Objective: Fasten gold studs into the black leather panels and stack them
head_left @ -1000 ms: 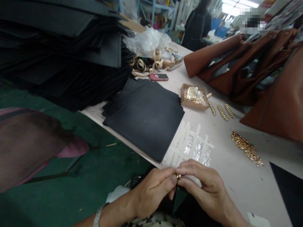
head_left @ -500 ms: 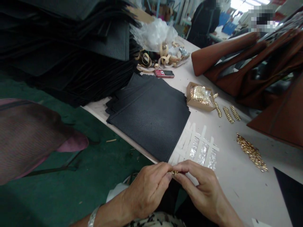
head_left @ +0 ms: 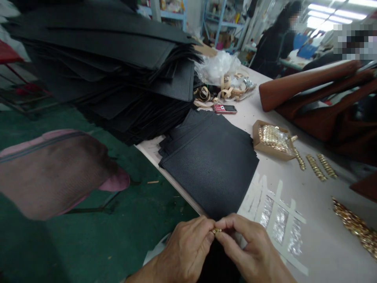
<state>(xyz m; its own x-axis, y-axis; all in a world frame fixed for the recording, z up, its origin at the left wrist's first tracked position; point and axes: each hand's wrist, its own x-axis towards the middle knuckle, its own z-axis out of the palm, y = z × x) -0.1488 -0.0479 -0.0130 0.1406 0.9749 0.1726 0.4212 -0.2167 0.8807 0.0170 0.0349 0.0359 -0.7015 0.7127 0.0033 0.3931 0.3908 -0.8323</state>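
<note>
Between my fingertips is a small gold metal piece (head_left: 217,231), mostly covered by the fingers. My left hand (head_left: 188,245) pinches it from one side, and my right hand (head_left: 250,243) pinches it from the other, the two hands almost touching at the table's near edge. Just beyond them lies a stack of black leather sheets (head_left: 215,165). To the right, clear strips are held down by pale tape (head_left: 278,214). Farther right are a pile of gold chain pieces (head_left: 355,224) and a small cardboard box (head_left: 273,154) of gold parts.
A tall pile of black sheets (head_left: 118,59) overhangs the table's left side. Brown leather pieces (head_left: 309,88) lie at the right. A red phone (head_left: 225,109) is beside tan strips and plastic wrap (head_left: 219,67). A cloth-covered chair (head_left: 59,169) stands left; a person (head_left: 272,43) is behind.
The view has turned left and up, so the table's things appear farther right and lower. Both hands keep their pinch, and a bit more of the gold piece shows.
</note>
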